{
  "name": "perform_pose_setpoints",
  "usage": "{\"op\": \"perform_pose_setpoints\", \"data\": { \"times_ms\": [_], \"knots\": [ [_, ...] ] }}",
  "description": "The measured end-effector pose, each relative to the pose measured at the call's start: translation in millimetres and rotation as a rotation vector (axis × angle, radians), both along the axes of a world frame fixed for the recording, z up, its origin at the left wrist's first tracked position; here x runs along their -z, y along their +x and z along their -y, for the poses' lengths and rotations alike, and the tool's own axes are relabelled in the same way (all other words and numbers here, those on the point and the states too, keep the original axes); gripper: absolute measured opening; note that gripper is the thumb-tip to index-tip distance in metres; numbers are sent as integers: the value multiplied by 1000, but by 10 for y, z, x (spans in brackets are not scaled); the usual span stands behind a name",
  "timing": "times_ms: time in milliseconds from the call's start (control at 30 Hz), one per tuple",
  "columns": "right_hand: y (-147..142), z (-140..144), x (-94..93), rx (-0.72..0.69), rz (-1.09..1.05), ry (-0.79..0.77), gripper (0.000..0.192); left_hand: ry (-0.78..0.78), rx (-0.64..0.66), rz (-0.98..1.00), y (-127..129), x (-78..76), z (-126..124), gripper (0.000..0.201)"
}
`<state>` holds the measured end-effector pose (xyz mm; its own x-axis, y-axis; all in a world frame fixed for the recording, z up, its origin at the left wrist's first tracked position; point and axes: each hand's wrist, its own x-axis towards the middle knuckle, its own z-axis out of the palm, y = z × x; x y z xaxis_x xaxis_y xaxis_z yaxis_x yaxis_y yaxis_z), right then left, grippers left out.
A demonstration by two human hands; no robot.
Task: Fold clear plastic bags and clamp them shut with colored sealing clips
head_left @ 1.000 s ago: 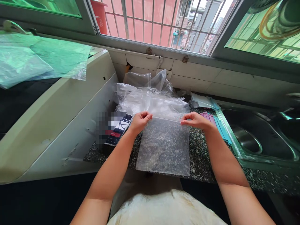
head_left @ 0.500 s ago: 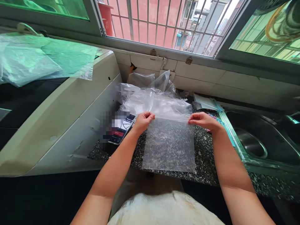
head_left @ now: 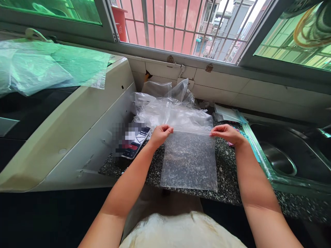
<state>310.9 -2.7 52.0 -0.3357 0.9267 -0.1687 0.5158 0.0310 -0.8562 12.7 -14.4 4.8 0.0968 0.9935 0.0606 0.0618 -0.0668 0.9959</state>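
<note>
A clear plastic zip bag lies flat on the speckled dark granite counter. My left hand pinches the bag's top left corner. My right hand pinches its top right corner, and the top edge is stretched straight between them. Behind the bag sits a crumpled heap of clear plastic bags. A phone lies just left of my left hand.
A white appliance with green-tinted plastic sheets on top stands at the left. A steel sink is at the right, with teal and pink strips along its rim. A barred window runs behind.
Both hands keep hold of the bag's top corners. The whole scene has slid slightly to the right in the view, as from a small camera turn; the bag stays flat.
</note>
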Motion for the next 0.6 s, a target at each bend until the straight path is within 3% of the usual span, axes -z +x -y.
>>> {"op": "perform_pose_setpoints", "data": {
  "times_ms": [167,333,467,600],
  "knots": [
    [37,-13,22,-8,4,-34,41,8,-5,-5,4,12,-5,29],
    [18,-9,15,2,-19,31,42,19,22,-11,25,13,11,27],
    [-287,38,36,4,57,226,37,46,80,-51,92,18,58,25],
    [-718,107,132,-166,121,316,29,61,160,-105,171,31,107,24]
  ]
}}
